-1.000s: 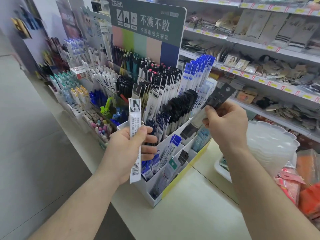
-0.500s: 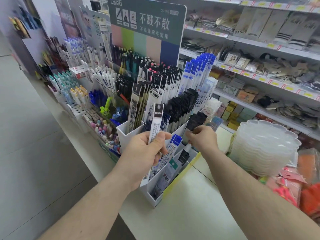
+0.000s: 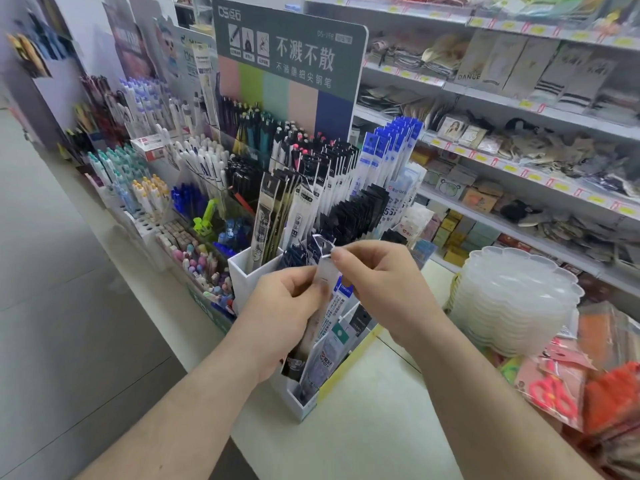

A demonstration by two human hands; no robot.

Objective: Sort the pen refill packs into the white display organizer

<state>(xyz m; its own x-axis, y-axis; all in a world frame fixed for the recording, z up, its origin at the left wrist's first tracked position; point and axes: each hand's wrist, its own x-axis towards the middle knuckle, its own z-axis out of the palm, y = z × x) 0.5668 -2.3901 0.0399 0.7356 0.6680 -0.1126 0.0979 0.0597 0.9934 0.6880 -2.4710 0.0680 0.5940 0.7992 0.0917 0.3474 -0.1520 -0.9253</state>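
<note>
Head view: both hands meet over the front of the white display organizer (image 3: 249, 271) on a shop counter. The left hand (image 3: 280, 320) curls its fingers round a pen refill pack (image 3: 323, 289), held upright just above the front slots; the right hand (image 3: 377, 289) pinches the same pack near its top with thumb and forefinger. The slots below are crowded, so the pack's lower end could catch on a divider or on packs already standing there and buckle, or drop into the wrong compartment. Half a second earlier the right hand was reaching among the black packs farther back, apart from the left; it has since come across to share the left hand's pack.
</note>
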